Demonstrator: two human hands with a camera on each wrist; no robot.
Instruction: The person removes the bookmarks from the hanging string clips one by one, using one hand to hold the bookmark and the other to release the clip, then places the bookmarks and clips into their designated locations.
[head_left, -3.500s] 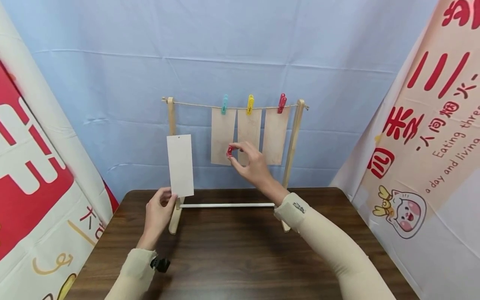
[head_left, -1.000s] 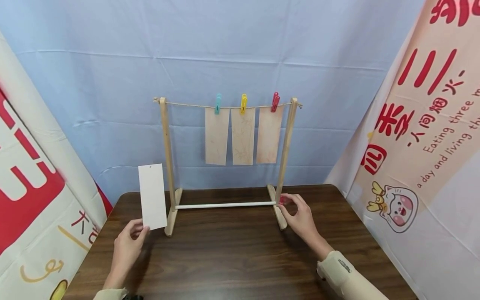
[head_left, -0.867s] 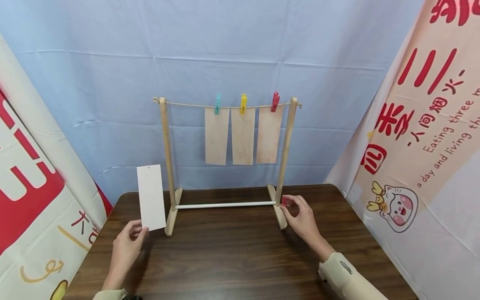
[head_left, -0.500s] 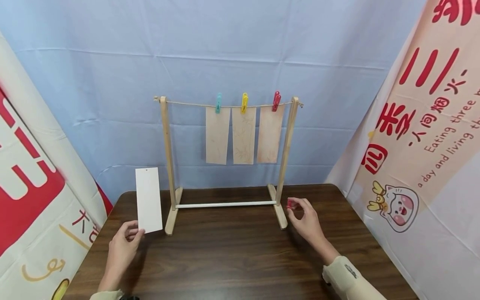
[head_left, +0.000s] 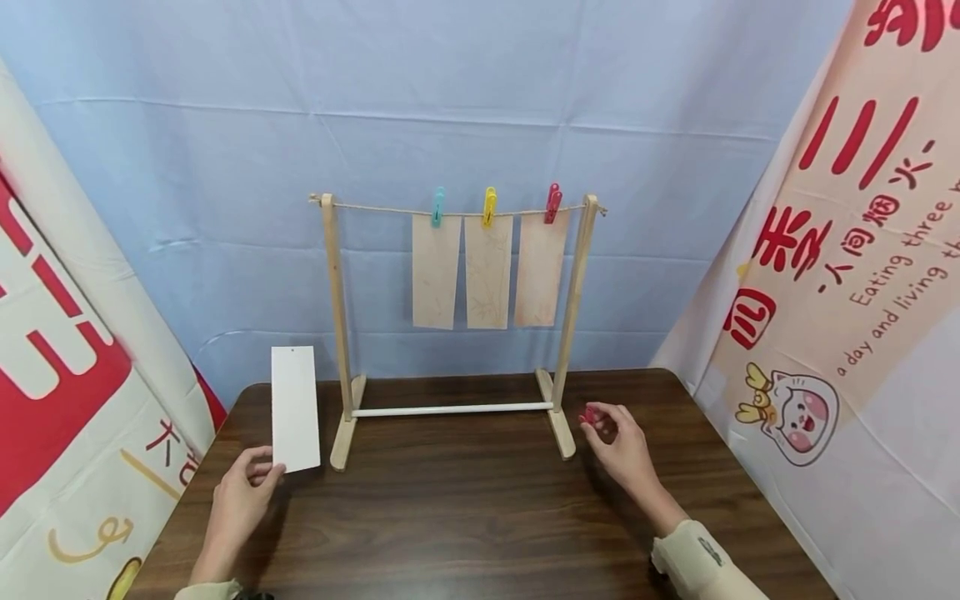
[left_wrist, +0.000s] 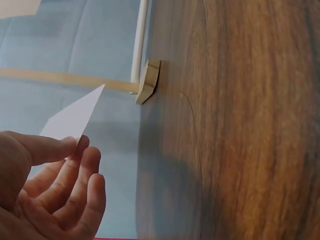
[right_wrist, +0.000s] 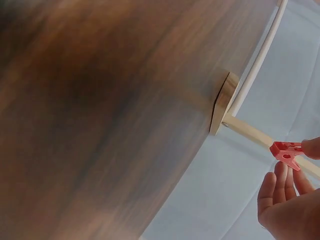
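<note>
Where hands [head_left: 242, 498] [head_left: 625, 448] pinch them, card [head_left: 295, 408] and clip [right_wrist: 280, 153] are covered.

In the head view the light is even and moderately bright, and it seems to come from above. The blue cloth [head_left: 450, 108] receives it softly, with gentle shading along its folds. The white card [head_left: 296, 408] is very bright, nearly washed out. Beside the left hand [head_left: 242, 498] and the right hand [head_left: 624, 446], dim shadows with soft borders fall on the table [head_left: 465, 508]. Toward the sides, shapes look stretched (in the manner of a wide lens). The right wrist view is dimmer, its wood grain strongly blurred, while the red clip [right_wrist: 286, 154] appears clearer.
</note>
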